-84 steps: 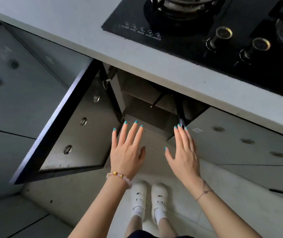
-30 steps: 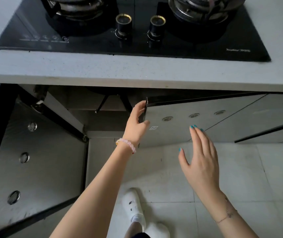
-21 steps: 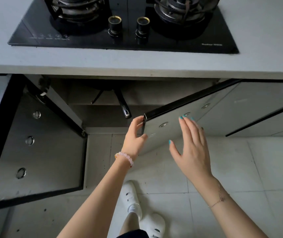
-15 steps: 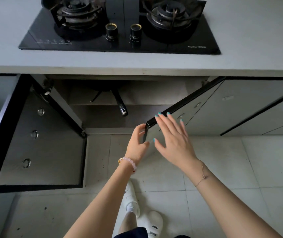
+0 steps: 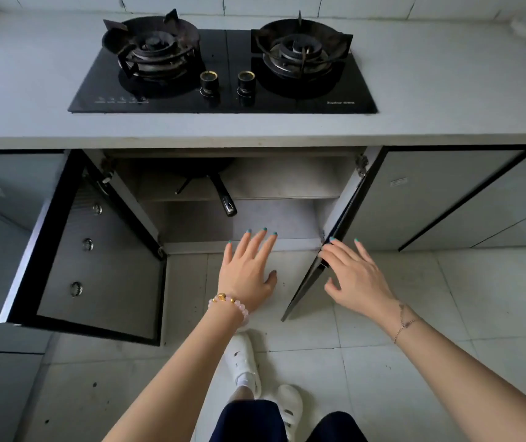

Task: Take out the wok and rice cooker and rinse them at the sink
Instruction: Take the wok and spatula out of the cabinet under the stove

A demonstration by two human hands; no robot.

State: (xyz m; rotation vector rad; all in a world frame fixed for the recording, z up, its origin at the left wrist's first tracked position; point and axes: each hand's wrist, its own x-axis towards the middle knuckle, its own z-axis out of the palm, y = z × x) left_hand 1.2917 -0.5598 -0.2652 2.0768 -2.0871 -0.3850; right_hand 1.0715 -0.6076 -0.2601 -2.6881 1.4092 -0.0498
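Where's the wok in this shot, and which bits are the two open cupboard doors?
wok (image 5: 223, 196): head view, on its black handle sticking out from the upper shelf.
left cupboard door (image 5: 102, 269): head view, on its grey inner face.
right cupboard door (image 5: 344, 213): head view, on its black edge.

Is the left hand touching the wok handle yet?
Apart. The head view shows a clear gap between the left hand and the end of the wok handle.

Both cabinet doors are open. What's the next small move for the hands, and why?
Probably reach the left hand up and grip the wok handle: the wok sits on the upper shelf, its handle jutting toward the opening, and that hand is open and nearest. The right hand touches the right door.
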